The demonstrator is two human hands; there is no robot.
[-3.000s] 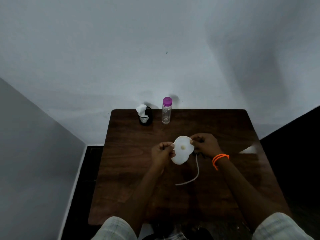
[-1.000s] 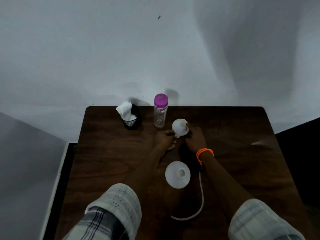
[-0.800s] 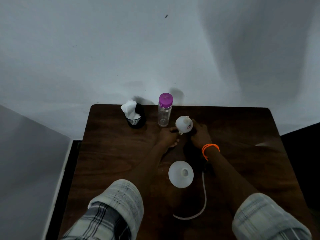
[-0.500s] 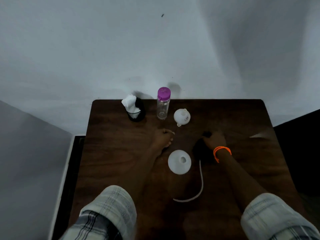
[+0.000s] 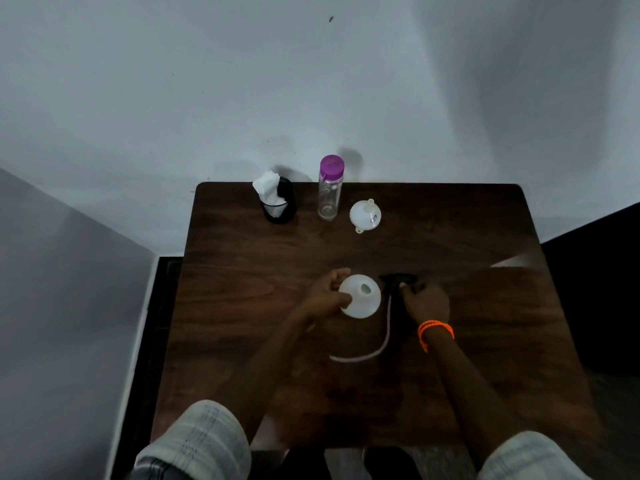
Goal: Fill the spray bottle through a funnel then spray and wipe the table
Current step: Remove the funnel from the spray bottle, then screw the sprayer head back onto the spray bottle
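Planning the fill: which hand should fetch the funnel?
Probably the right hand: the funnel lies nearer it, and the left hand has its grip on the white bottle.

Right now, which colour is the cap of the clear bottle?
Purple cap, on the clear plastic bottle; head view.

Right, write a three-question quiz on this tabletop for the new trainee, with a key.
1. Choose: the left hand has its grip on A) a sponge, B) the white spray bottle, C) a mug.
2. True or false: the funnel sits in the white spray bottle's mouth.
3. Fill in: the right hand holds the black spray head, whose pale ___ trails across the table.

Key: 1 B. 2 False; it stands apart, beside the purple-capped bottle. 3 tube.
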